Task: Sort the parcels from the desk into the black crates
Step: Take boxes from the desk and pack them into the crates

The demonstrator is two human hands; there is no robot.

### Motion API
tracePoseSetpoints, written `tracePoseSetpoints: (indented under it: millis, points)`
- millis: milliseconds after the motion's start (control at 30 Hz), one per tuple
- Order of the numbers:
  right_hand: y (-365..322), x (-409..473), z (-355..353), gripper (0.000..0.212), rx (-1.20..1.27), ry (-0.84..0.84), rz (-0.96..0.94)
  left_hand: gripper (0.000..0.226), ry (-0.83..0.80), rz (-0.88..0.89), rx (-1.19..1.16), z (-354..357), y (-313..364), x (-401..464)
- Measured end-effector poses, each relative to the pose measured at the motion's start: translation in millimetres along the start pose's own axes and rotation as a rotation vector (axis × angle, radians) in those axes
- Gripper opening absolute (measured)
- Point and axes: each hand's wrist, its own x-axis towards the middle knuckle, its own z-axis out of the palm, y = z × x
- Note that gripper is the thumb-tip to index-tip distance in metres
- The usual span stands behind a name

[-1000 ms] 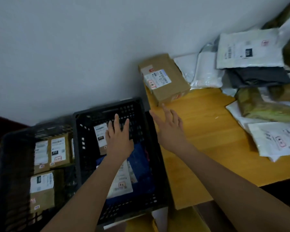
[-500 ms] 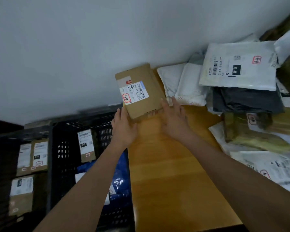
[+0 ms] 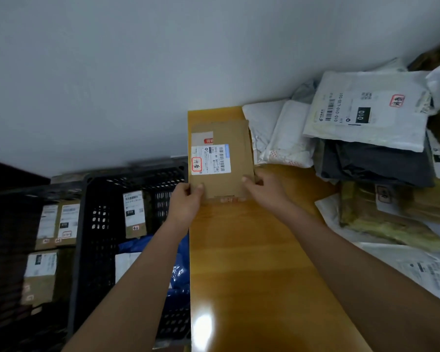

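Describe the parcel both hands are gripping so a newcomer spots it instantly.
On the wooden desk, at its far left corner by the wall, lies a flat brown cardboard box. Unlike the soft mailer bags beside it, it is rigid, with a white label.

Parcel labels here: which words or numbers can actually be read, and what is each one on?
"010", white on black: white mailer bag.
"010-010-L30-551", roughly, beside its barcode: same bag.
"010": label of the cardboard parcel in the black crate.
Cardboard box gripped by the left hand and right hand: red stamp and small print, blurred.

Wood desk [image 3: 252, 262] w/ cardboard parcel [image 3: 236, 174], mailer bags [image 3: 366, 110].
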Motion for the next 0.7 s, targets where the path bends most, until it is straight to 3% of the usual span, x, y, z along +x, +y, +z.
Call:
tracePoseSetpoints:
  millis: [67, 167, 367, 700]
  points:
    - [3, -9, 2, 0.031, 0.008, -0.008, -0.001, 0.029, 0.001, -0.049, -0.066, -4, -5, -4]
    - [3, -25, 7, 0.045, 0.04, 0.0, 0.046, 0.021, -0.077, -0.147, -0.244, -10, -13, -14]
    - [-7, -60, 29, 0.051, 0.16, 0.003, 0.071, 0.03, -0.175, -0.22, -0.366, -41, -43, -38]
    - [-64, -129, 139, 0.049, 0.158, -0.02, -0.067, 0.037, -0.218, -0.116, -0.567, -191, -117, -79]
